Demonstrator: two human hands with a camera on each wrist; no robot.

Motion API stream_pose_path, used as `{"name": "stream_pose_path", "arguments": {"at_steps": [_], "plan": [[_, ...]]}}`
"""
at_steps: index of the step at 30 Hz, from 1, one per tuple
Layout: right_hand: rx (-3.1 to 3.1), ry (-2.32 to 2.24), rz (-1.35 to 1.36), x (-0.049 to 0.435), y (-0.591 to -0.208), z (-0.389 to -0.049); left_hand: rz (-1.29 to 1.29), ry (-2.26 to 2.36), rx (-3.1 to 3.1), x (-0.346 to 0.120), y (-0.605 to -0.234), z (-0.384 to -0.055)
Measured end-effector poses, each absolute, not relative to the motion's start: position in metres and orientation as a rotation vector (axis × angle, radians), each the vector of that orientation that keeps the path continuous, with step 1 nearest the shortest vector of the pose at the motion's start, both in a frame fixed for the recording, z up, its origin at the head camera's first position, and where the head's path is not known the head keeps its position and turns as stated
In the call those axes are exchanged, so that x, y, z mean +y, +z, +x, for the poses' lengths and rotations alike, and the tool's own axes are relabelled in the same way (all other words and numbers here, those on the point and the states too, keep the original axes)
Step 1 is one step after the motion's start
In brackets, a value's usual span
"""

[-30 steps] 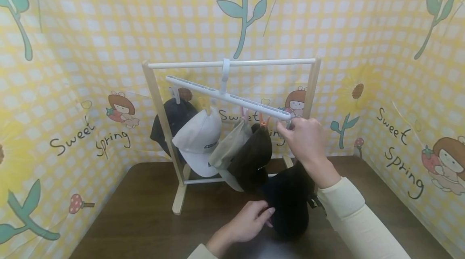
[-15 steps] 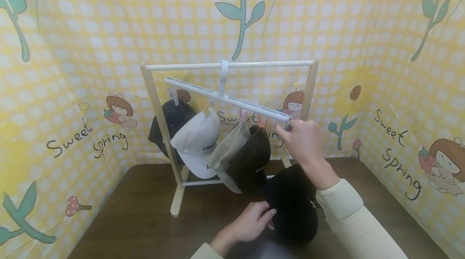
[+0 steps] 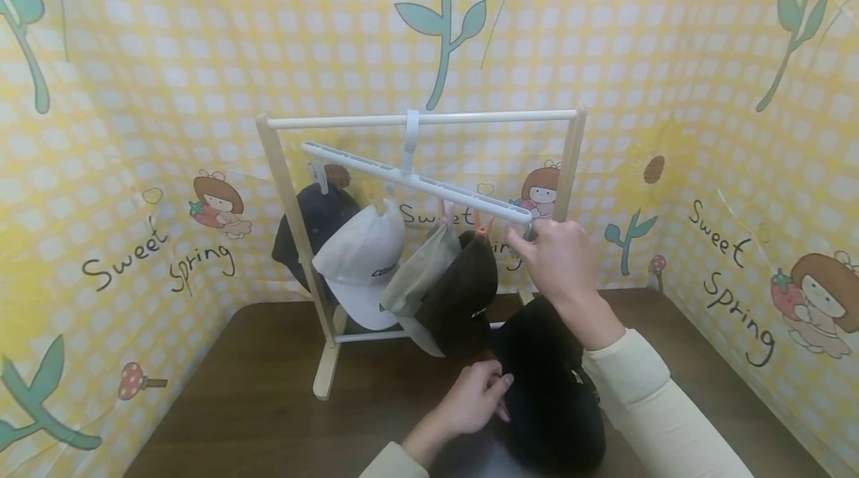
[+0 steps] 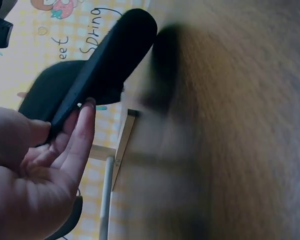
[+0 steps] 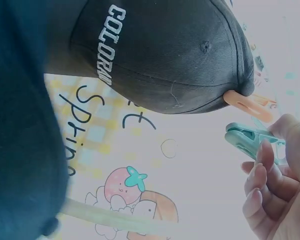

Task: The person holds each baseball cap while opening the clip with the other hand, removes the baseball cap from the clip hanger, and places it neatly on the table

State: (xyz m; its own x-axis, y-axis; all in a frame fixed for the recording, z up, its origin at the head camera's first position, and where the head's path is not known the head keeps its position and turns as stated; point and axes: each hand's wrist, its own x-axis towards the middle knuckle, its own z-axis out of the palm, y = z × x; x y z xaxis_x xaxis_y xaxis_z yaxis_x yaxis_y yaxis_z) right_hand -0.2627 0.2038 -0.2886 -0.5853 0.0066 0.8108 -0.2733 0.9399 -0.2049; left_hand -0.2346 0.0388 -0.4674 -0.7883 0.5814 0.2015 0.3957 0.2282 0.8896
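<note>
My left hand [image 3: 473, 396] pinches the edge of a black cap [image 3: 553, 388] low at the front right, below the hanger; the left wrist view shows thumb and fingers on its brim [image 4: 90, 80]. My right hand [image 3: 562, 258], at the lower right end of the white hanger [image 3: 463, 195], pinches a teal clothespin [image 5: 250, 140]. No cap is in that clothespin. Beside it an orange clothespin [image 5: 247, 106] grips a dark cap with white lettering [image 5: 165, 55]. A beige cap [image 3: 426, 269], a white cap [image 3: 369, 254] and a black cap [image 3: 315, 221] hang further left.
The hanger hooks over the white top rod [image 3: 496, 117] of a wooden-sided rack [image 3: 277, 172] and tilts down to the right. The rack stands on a brown table [image 3: 268, 388]. Yellow checked cloth [image 3: 201, 53] surrounds it on the back and sides.
The black cap in my left hand has swung downward and to the right, its crown lower now. My left hand has shifted slightly right; my right hand stays at the hanger's end.
</note>
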Motion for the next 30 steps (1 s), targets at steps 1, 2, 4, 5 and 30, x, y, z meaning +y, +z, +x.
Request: {"name": "stream_pose_path", "arguments": {"at_steps": [1, 2, 4, 5, 30], "plan": [[-2.168, 0.388, 0.190, 0.204, -0.288, -0.262, 0.903, 1.627, 2.305, 0.040, -0.468, -0.235], [-2.169, 0.393, 0.193, 0.204, -0.288, -0.262, 0.877, 1.653, 2.291, 0.041, -0.469, -0.235], [-2.172, 0.399, 0.198, 0.204, -0.288, -0.262, 0.832, 1.696, 2.261, 0.043, -0.470, -0.235], [-2.175, 0.402, 0.199, 0.204, -0.288, -0.262, 0.815, 1.715, 2.245, 0.044, -0.471, -0.234], [-2.189, 0.393, 0.187, 0.203, -0.289, -0.261, 0.700, 1.761, 2.211, 0.060, -0.480, -0.231]]}}
